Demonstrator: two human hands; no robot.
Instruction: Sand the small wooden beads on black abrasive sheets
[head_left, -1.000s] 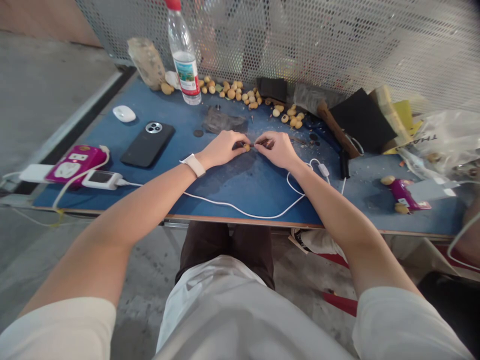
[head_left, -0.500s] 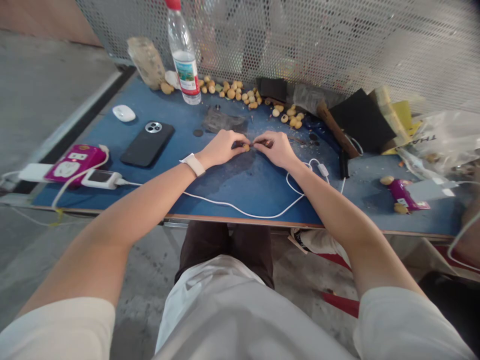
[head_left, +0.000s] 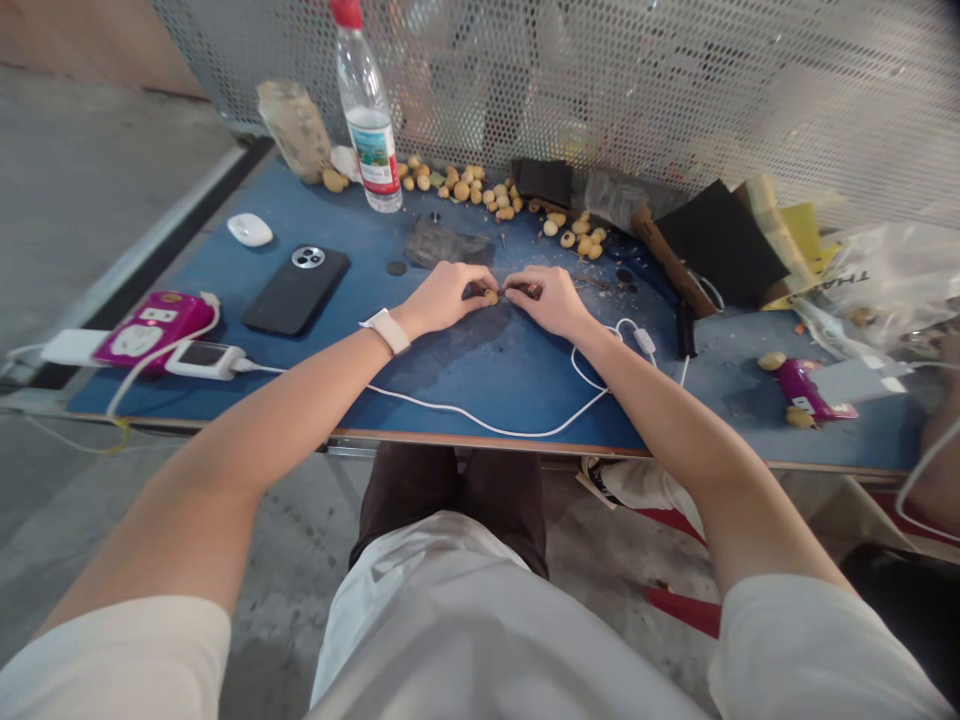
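Note:
Over the middle of the blue table, my left hand [head_left: 454,292] is closed, thumb and fingers pinching a small round yellow-tan ball [head_left: 491,297] that looks like a fruit or nut. A pale band circles that wrist. Close beside it, my right hand [head_left: 546,298] is curled with its fingertips pressed together near the ball. Something small and brownish shows among its fingers, too small to name. Behind the hands lies a dark flat strip [head_left: 448,243]. More of the yellow-tan balls [head_left: 480,188] lie in a row along the back, some with dark spots.
A water bottle [head_left: 371,150] and a cloudy jar [head_left: 296,130] stand at the back left. A phone [head_left: 298,288], white mouse-shaped object [head_left: 250,230] and pink power strip [head_left: 154,325] lie left. A white cable [head_left: 480,415] crosses in front. Right are dark sheets [head_left: 724,245] and a plastic bag [head_left: 900,275].
My right hand's fingers have shifted slightly, and its fingertips now sit a little nearer the ball. My left hand stays almost where it was, with the ball still pinched.

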